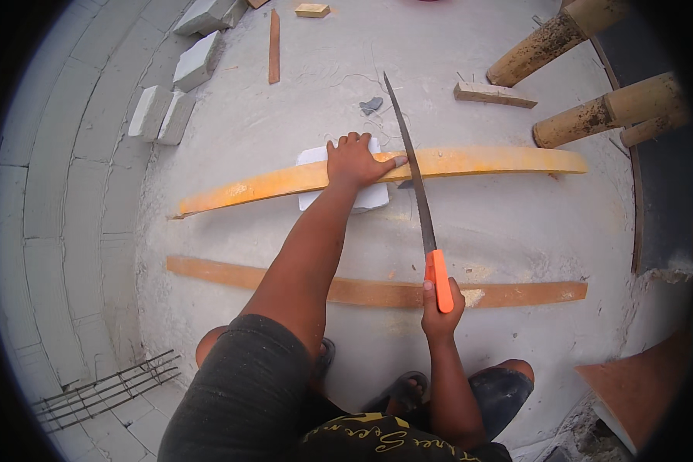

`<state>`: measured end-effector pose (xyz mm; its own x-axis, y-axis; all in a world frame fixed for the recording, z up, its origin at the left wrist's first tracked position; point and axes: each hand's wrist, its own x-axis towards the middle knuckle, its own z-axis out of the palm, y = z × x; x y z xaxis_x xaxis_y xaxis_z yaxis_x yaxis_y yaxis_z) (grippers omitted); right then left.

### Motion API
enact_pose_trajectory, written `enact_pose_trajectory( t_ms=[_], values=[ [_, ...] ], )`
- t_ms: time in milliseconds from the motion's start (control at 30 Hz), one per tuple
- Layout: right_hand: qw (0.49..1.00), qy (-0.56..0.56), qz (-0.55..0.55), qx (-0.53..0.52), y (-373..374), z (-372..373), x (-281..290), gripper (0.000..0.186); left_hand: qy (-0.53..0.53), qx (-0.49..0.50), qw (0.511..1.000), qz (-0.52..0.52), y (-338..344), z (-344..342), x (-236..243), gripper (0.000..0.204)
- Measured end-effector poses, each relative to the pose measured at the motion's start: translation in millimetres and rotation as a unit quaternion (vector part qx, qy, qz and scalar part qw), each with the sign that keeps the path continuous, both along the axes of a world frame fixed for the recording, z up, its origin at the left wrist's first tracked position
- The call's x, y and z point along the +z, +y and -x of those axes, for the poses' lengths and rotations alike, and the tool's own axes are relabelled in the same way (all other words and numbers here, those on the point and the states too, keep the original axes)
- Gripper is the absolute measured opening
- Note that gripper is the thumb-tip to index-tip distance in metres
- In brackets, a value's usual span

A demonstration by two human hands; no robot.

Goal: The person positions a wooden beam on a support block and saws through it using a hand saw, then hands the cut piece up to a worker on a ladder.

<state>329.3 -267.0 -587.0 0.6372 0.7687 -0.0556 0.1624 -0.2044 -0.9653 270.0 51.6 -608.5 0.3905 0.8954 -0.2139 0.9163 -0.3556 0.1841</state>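
Note:
A long yellowish wooden plank rests across a white block. My left hand bears down on the plank over that block, its fingers curled across the far edge and its thumb pointing right along the wood. In my right hand is a handsaw, gripped by its orange handle. The blade points away from me and crosses the plank just right of my left thumb; whether its teeth touch the wood I cannot tell. Nearer to me, a brown wooden board lies on the floor, partly behind my arms.
White blocks stand along the pale block wall at left. Bamboo posts rise at right beside a short wood piece. A thin wood strip lies farther off. Metal rods form a grid at lower left.

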Motion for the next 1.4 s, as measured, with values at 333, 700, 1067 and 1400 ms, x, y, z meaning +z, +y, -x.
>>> enact_pose_trajectory(
  t_ms=[333,700,1067,1400],
  values=[
    [0.999,0.008,-0.010,-0.040,12,17,-9,0.025,-0.018,0.007,1.000,0.023,1,3,-1,0.107],
    [0.996,-0.058,-0.031,-0.061,18,16,-5,0.033,0.003,0.000,1.000,0.014,1,-2,-1,0.107],
    [0.996,-0.043,-0.048,-0.055,24,14,-4,0.039,0.022,-0.003,1.000,0.004,0,-4,-2,0.102],
    [0.997,-0.053,-0.026,-0.048,31,9,4,0.043,0.026,-0.004,1.000,0.015,2,-3,-4,0.112]
  ],
)
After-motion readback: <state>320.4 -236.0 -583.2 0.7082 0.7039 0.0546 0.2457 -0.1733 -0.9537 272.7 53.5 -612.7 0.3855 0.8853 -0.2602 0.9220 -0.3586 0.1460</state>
